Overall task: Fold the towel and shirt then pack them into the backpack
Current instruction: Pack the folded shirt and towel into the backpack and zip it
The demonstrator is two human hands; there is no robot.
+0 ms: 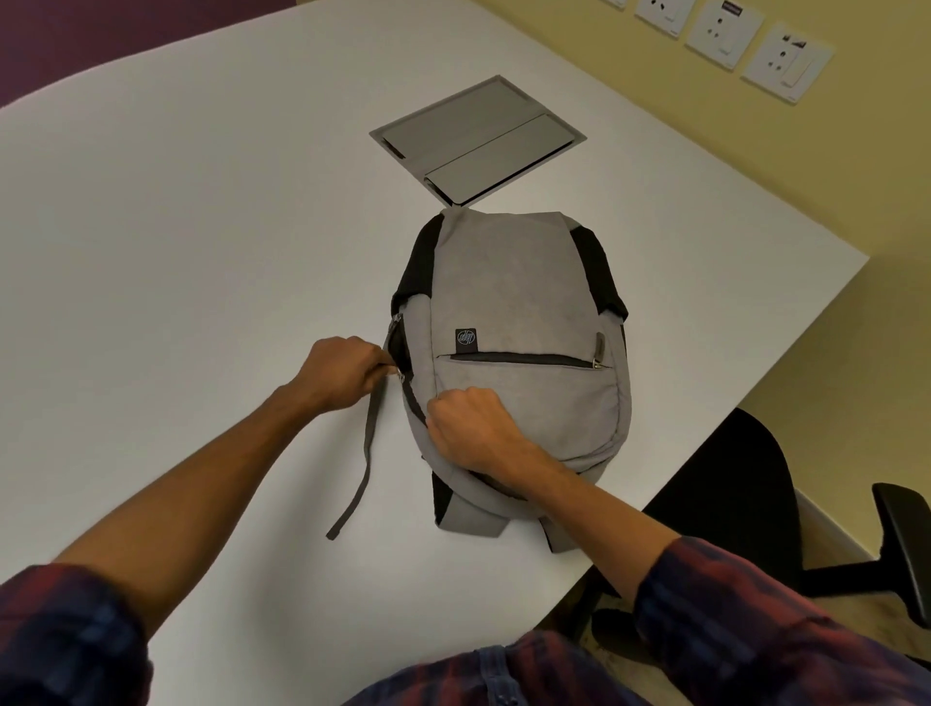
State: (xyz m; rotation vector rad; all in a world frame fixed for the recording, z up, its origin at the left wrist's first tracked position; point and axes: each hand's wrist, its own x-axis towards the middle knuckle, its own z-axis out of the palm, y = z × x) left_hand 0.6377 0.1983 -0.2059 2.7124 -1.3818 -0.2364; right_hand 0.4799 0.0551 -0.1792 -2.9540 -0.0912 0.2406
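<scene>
Lying behind backpack (509,302): perhaps a cable hatch (478,138).

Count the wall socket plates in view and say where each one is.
4, in a row on the yellow wall, upper right: one cut off by the top edge, then three more. Others may lie out of frame.

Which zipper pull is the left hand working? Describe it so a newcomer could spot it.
On the white table lies a grey backpack. Along its left edge runs the dark main zipper; the left hand pinches the metal pull there. The front pocket's pull sits untouched at right.
</scene>
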